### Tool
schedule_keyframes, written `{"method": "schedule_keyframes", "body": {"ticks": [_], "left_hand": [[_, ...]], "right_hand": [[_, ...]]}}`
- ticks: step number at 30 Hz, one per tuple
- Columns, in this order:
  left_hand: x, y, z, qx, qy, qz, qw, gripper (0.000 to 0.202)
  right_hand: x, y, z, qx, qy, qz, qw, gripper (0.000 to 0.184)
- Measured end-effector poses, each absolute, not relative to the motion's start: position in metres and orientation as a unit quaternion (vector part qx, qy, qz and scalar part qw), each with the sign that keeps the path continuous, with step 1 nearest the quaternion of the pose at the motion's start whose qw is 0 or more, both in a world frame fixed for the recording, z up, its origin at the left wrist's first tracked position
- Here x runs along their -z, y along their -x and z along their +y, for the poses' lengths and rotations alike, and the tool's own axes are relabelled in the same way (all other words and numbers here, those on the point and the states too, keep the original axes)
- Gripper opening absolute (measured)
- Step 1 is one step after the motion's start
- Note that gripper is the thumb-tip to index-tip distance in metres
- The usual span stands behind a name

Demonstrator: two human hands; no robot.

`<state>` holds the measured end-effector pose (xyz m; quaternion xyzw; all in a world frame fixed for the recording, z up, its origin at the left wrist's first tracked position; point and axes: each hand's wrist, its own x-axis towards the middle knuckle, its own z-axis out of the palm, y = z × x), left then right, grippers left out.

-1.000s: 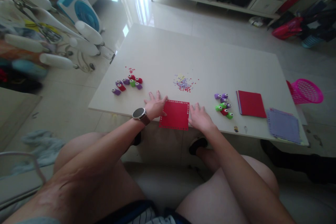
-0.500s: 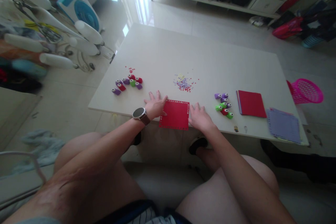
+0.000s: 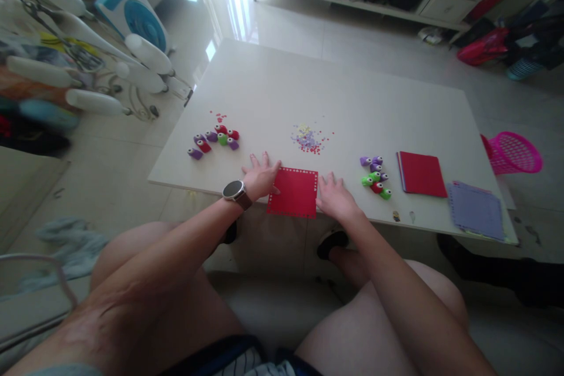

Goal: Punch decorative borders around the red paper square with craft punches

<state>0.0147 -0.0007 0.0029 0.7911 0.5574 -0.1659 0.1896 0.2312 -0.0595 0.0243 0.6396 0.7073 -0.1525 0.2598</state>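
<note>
A square sheet of red paper [image 3: 296,194] with small shapes punched along its edges lies at the table's front edge, its lower part jutting past it. My left hand [image 3: 261,178] rests with spread fingers on the table and the sheet's left side, the thumb on the paper. At the sheet's right edge lies my right hand [image 3: 335,194], fingers stretched out on the tabletop. Small craft punches [image 3: 222,138] in purple, red and green stand to the left. More punches [image 3: 376,176] are grouped on the right. Beyond the sheet is a pile of punched paper bits [image 3: 308,140].
A stack of red paper [image 3: 422,174] and punched purple sheets [image 3: 476,211] lie at the right of the white table [image 3: 343,88]. A pink basket [image 3: 515,153] stands past its right end. A few red bits [image 3: 220,117] lie at the left.
</note>
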Motion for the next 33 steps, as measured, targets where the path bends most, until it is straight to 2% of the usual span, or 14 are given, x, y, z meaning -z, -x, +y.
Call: {"method": "schedule_keyframes", "body": {"ticks": [33], "left_hand": [[-0.0062,-0.0148,-0.0012,0.168,-0.792,0.556,0.189,0.096]], "right_hand": [[-0.0257,-0.2301,-0.0598,0.158,-0.645,0.704,0.253,0.077]]}}
